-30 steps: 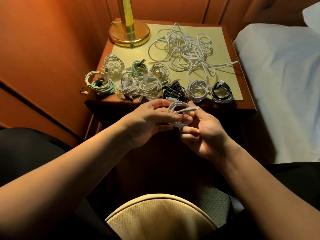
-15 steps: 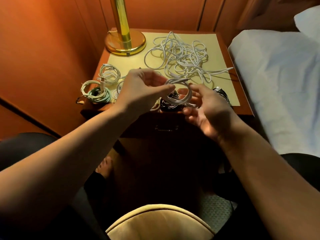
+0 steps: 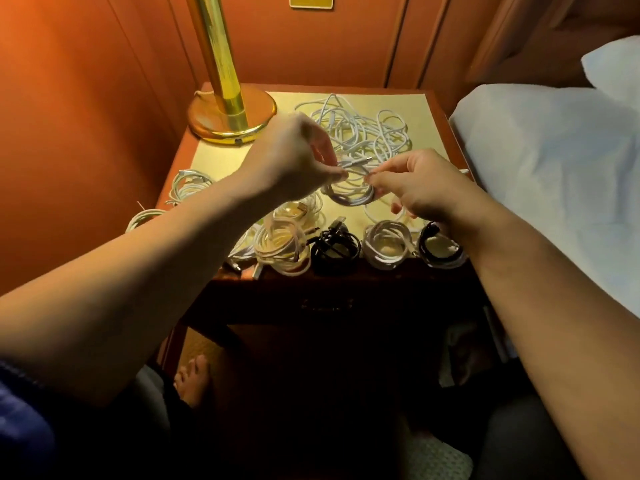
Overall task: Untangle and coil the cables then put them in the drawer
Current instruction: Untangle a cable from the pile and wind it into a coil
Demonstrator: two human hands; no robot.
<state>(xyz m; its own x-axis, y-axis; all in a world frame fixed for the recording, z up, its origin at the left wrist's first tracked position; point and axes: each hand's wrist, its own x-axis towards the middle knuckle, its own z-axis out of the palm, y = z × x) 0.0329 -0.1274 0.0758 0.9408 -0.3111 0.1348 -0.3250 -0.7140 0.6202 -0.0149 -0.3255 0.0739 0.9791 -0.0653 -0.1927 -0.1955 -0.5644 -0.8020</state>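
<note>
While both hands work above the middle of the reddish wooden bedside worktop (image 3: 438, 109), the head view shows the job roughly half done, as I judge it: a small white coiled cable (image 3: 349, 194) hangs between them, the left hand (image 3: 294, 161) pinching its upper left edge with fingertips curled, the right hand (image 3: 415, 183) pinching the right edge, with a loose plug end sticking out at the top between them. It looks like the last wrap or tuck of this coil. Taking the brass lamp base (image 3: 230, 121) as landmark, a tangled heap of white cables (image 3: 363, 128) lies just to its right at the back of the worktop, not yet sorted. Toward the front edge from the lamp runs a row of finished coils: a translucent white coil (image 3: 284, 251), a black coil (image 3: 334, 249), another white coil (image 3: 388, 249) and a black-and-white coil (image 3: 441, 251), with more pale coils (image 3: 188, 181) directly in front of the lamp, partly hidden under the left forearm. Below that row, the dark drawer front (image 3: 327, 303) appears closed, so nothing seems stowed yet; untangling the heap, coiling it and loading the drawer remain. Far right of the lamp lies a white-sheeted bed (image 3: 554, 161). The crowded front row leaves little room for setting down more coils, and the forearms reach over it.
</note>
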